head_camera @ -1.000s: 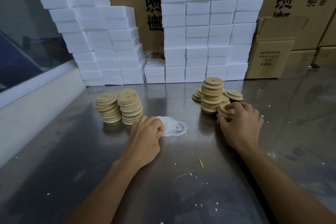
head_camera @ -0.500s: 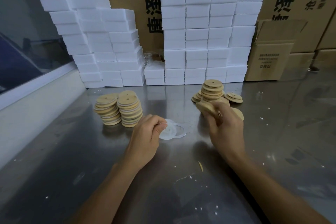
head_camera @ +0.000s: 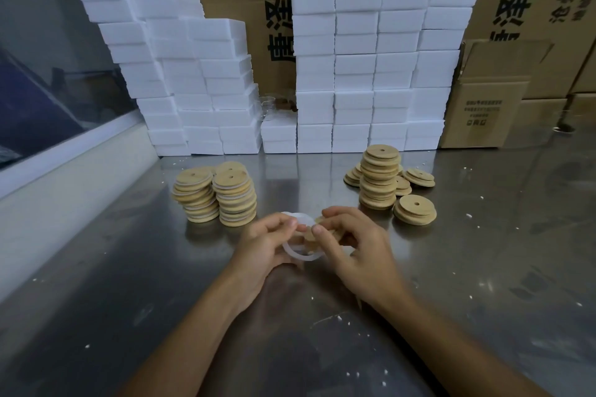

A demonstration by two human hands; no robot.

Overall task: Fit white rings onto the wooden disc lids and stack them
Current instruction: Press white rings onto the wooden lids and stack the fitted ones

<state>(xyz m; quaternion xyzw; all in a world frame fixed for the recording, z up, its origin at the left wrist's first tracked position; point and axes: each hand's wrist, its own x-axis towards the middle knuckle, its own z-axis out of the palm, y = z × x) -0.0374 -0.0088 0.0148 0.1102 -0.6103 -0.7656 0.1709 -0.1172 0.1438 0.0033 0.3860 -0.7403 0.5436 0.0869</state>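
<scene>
Both hands meet above the middle of the reflective grey metal table (head_camera: 483, 267). The left hand (head_camera: 261, 255) has fingers curled, pinching a thin white flexible ring (head_camera: 301, 255) at its upper left side; the ring's lower arc hangs free between the two hands. The right hand (head_camera: 358, 251) has fingers and thumb curled round a round pale wooden disc lid (head_camera: 317, 229), only a small part of which shows between the fingertips. Ring and lid overlap at the point where the hands meet; whether the ring is seated on the lid cannot be told. Toward the far left of the table stand two close stacks of wooden lids with white rings at their edges (head_camera: 215, 195), touching or nearly touching each other. Toward the far right stands a taller stack of bare wooden discs with centre holes (head_camera: 379, 182), with a short stack (head_camera: 415, 208) just beside it on the near right and more loose discs (head_camera: 419, 177) behind. Along the far edge are two walls of stacked white foam blocks (head_camera: 371, 58), with large brown cardboard cartons printed in black characters (head_camera: 548, 10) behind them and a smaller open cardboard box (head_camera: 490, 97) at the far right. White crumbs (head_camera: 469, 215) are scattered over the table surface.
</scene>
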